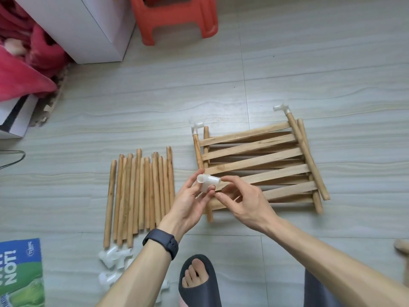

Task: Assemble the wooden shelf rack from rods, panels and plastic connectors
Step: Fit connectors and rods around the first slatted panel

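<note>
My left hand (188,202) holds a translucent white plastic connector (207,182) between thumb and fingers, above the near left corner of the stacked slatted panels (256,165). My right hand (241,200) touches the connector's right end with thumb and forefinger. The panels lie on the floor, and white corner connectors (196,127) (282,109) sit on the far ends of two side rods. Several loose wooden rods (141,191) lie side by side to the left. A heap of spare connectors (112,262) sits at the rods' near ends, partly hidden by my left forearm.
A red plastic stool (177,16) and a white cabinet (84,29) stand at the back. Pink cloth (22,63) lies far left. A printed box (20,273) is at the near left. My foot in a dark slipper (199,282) rests on the grey tiled floor (309,63).
</note>
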Demonstrator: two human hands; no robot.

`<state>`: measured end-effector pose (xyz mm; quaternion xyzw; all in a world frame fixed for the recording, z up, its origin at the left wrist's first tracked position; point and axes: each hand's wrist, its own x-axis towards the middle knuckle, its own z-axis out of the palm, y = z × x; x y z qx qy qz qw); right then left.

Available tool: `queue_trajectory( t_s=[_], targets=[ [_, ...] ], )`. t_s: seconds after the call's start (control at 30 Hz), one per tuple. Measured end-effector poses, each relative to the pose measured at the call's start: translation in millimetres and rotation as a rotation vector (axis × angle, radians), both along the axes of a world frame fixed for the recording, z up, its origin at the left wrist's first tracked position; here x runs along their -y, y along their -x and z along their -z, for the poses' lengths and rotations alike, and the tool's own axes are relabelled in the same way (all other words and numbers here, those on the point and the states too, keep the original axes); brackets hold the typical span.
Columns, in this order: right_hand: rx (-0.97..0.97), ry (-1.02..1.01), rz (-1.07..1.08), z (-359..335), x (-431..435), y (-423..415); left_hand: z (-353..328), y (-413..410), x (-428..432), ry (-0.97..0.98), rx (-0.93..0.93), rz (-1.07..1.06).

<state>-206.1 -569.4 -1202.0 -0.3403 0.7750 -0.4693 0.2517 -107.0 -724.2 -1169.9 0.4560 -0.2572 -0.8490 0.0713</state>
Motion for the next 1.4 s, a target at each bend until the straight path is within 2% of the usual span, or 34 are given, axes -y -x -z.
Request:
queue_trajectory(
  t_s=[0.1, 0.3, 0.37, 0.47, 0.57, 0.63, 0.73, 0.9, 1.17, 1.4],
  targets=[
    [0.005, -0.015, 0.045, 5, 0, 6, 1, 1, -8, 0.024, 0.02, 0.105],
    [0.162, -0.129, 0.113, 5, 2, 13, 6, -7, -14, 0.172, 0.092, 0.283],
    [0.248, -0.179, 0.043, 2, 1, 16, 5, -12, -11, 0.221, 0.1, 0.323],
    [0.25, -0.272, -0.14, -3, -2, 19, 0, -22, -6, 0.223, 0.092, 0.335],
    [0.242, -0.38, -0.292, 0, -8, 14, 0, -40, -10, 0.293, 0.178, 0.441],
    [0.162, -0.412, -0.333, 6, -14, 7, 5, -54, -18, 0.303, 0.221, 0.515],
    [-0.131, -0.458, -0.306, 16, -21, 1, 16, -73, -32, 0.3, 0.262, 0.619],
    [-0.424, -0.584, -0.381, 27, -23, 3, 32, -81, -39, 0.25, 0.341, 0.527],
    [-0.463, -0.63, -0.374, 33, -20, 7, 41, -88, -43, 0.203, 0.282, 0.401],
    [-0.473, -0.638, -0.39, 36, -18, 10, 46, -89, -38, 0.231, 0.246, 0.439]
  ],
)
